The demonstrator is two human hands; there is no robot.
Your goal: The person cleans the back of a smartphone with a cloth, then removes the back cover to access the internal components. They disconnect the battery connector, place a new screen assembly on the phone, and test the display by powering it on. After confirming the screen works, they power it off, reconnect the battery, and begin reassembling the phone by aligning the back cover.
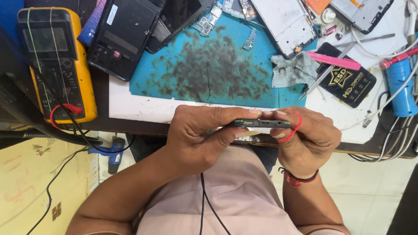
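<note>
Left hand [204,135]: gripped phone's left end.
Right hand [305,137]: pinched its right end.
Phone [261,123]: between hands, edge-on, long axis left-right.
Black package [348,80]: beyond right hand, on worktop [130,106], yellow lettering.

A yellow multimeter [56,65] lay at the left of the bench [130,106], its grey rectangular screen [45,40] blank. A small white rectangular label [112,15] sat on the black phone back cover [122,37] beside it. A flat black rectangular package [348,80] with yellow and white print lay at the right, partly under a pink strip [333,61].
</note>
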